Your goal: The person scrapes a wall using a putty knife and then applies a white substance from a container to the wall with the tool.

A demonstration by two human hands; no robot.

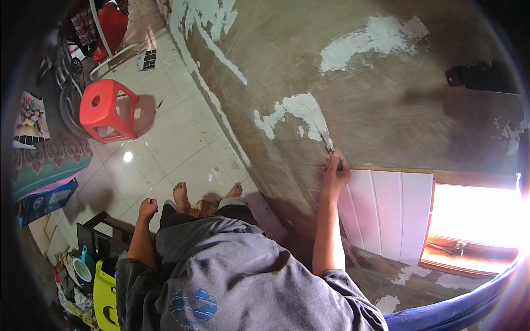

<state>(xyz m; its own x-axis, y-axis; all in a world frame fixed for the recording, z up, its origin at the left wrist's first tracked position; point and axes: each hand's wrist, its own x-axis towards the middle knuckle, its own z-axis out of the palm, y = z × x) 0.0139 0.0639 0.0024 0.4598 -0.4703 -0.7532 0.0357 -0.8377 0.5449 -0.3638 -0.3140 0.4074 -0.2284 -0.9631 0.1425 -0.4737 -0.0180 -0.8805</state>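
My right hand (pixel 335 168) is closed around the handle of a putty knife (pixel 329 144). The blade lies against the brown-grey wall (pixel 276 71), at the lower right end of a curved patch of wet-looking white putty (pixel 298 103). White smears show on the knife near my fingers. My left hand (pixel 148 208) hangs low at my left side, above the tiled floor, with its fingers curled closed. A small dark spot shows at those fingers, too small to name.
A red plastic stool (pixel 102 110) stands on the tiles at the left, with a bicycle (pixel 69 99) behind it. White panelling (pixel 381 209) and a bright opening (pixel 475 215) lie right of my arm. More putty (pixel 370 44) marks the wall. A yellow-green plastic item (pixel 105 292) sits lower left.
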